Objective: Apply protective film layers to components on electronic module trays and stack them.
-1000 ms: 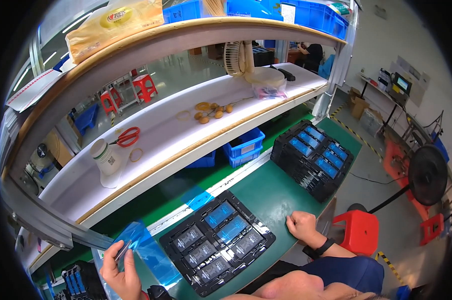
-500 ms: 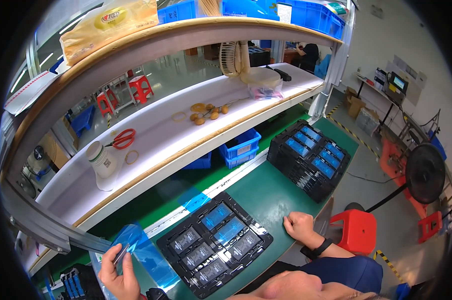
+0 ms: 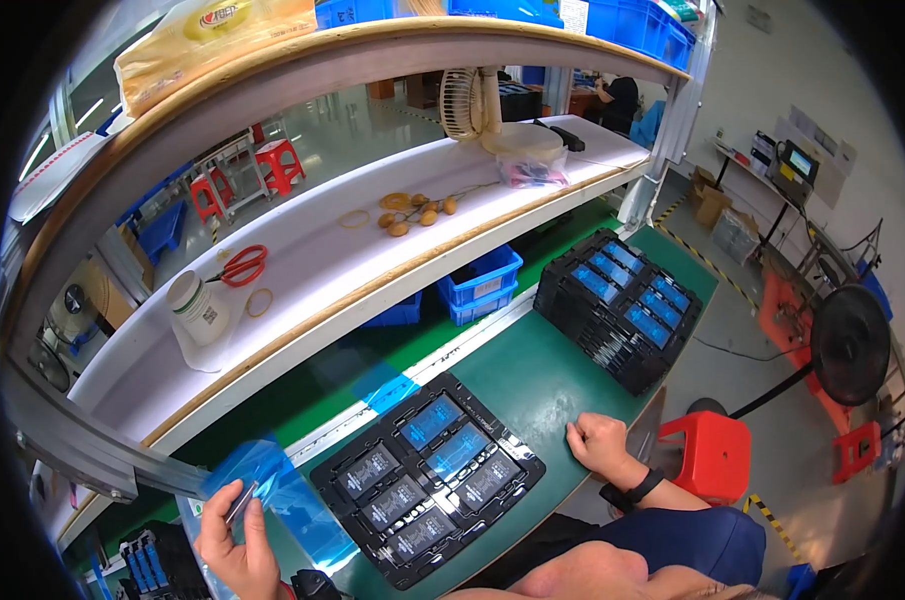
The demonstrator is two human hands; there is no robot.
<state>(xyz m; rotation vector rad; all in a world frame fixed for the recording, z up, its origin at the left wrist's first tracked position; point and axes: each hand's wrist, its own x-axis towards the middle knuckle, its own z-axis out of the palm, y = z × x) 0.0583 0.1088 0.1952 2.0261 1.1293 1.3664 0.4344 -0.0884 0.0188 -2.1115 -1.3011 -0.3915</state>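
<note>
My left hand [image 3: 234, 548] is at the lower left, thumb and fingers closed on slim metal tweezers [image 3: 239, 504]. Their tips are over loose sheets of clear blue film [image 3: 290, 505]; whether they grip the film I cannot tell. Right beside the film lies a black plastic tray [image 3: 404, 577] with flat, battery-like cells in its pockets. Two cells in its far column carry blue film [image 3: 432, 421]; the others show dark, printed faces [image 3: 393, 502]. My right hand [image 3: 602, 445] rests as a loose fist on the green table [image 3: 547, 385], right of the tray; nothing shows in it.
A stack of black trays [image 3: 617, 310] with blue-covered cells stands at the far right of the table. More trays [image 3: 147, 565] are at the lower left. A shelf [image 3: 317, 290] above bears scissors [image 3: 240, 265], a white bottle [image 3: 197, 310] and a fan [image 3: 462, 105]. A red stool [image 3: 717, 455] stands right.
The view has shifted slightly. Both hands stay in about the same places, the left still closed on the tweezers and the right still a fist.
</note>
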